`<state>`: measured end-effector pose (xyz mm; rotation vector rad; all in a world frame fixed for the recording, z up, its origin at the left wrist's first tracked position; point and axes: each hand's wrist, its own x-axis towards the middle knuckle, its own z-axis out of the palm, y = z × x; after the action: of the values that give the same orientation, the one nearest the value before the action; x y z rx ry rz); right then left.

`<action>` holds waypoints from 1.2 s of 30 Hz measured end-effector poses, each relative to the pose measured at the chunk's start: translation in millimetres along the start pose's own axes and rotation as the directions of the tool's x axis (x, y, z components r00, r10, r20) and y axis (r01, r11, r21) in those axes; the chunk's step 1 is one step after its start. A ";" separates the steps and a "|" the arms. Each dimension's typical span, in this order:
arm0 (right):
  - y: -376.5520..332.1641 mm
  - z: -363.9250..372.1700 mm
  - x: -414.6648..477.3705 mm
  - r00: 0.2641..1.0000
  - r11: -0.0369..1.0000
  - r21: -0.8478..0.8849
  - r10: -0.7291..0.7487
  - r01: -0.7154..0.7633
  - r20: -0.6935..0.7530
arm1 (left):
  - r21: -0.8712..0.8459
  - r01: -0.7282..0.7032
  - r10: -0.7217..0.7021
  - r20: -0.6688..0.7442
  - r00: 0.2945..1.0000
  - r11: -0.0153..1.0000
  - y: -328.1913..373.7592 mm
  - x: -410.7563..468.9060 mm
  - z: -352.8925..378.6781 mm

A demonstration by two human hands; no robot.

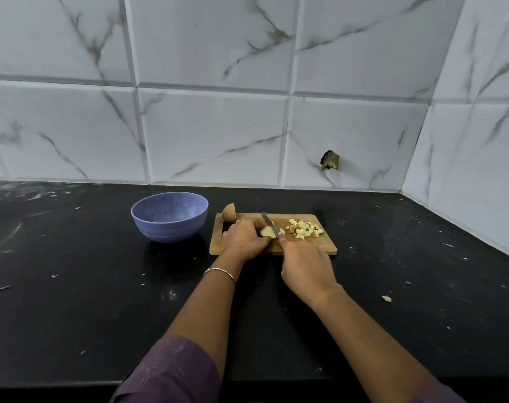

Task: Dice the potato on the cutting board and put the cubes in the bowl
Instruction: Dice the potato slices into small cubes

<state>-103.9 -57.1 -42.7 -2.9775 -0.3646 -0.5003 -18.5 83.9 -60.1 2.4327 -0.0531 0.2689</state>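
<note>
A blue bowl [172, 229] stands on the bench [73, 257] left of the cutting board [320, 246], where a potato half [229, 212] lies at the far corner, the left hand [243, 239] clamps its fingers on a potato piece [267, 232], the right hand [305, 271] grips the knife [270, 223] with its fingers curled round the handle, and cubes [304, 228] pile rightward.

One bowl [169, 226] — one board [320, 247], one knife [269, 224]

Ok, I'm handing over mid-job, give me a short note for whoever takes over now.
Left hand holds a potato piece down on the cutting board.
Right hand grips the knife, blade against that piece.
Done: a pile of cubes on the board's right side.
Left: finish this piece, dice the potato half at the board's far left corner, move the cubes into the bowl; none show in it.
</note>
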 end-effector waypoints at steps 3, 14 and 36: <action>0.0 -0.8 1.1 1.000 1.000 0.001 -0.002 0.002 -0.003 | 0.006 -0.003 0.003 -0.004 1.000 1.000 0.4 -1.0 -1.0; -3.6 4.1 0.2 0.996 0.996 0.050 0.071 -0.068 -0.059 | -0.036 -0.008 0.008 -0.013 1.000 0.999 -1.3 -3.6 -2.1; -3.5 2.0 -16.6 0.997 0.969 0.234 0.077 -0.079 0.017 | -0.047 -0.035 0.035 -0.005 0.999 0.998 -1.1 -2.2 -3.6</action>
<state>-119.4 -57.0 -49.9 -2.7531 -0.2840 -0.4070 -21.1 87.0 -58.6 2.3857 -0.0996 0.2852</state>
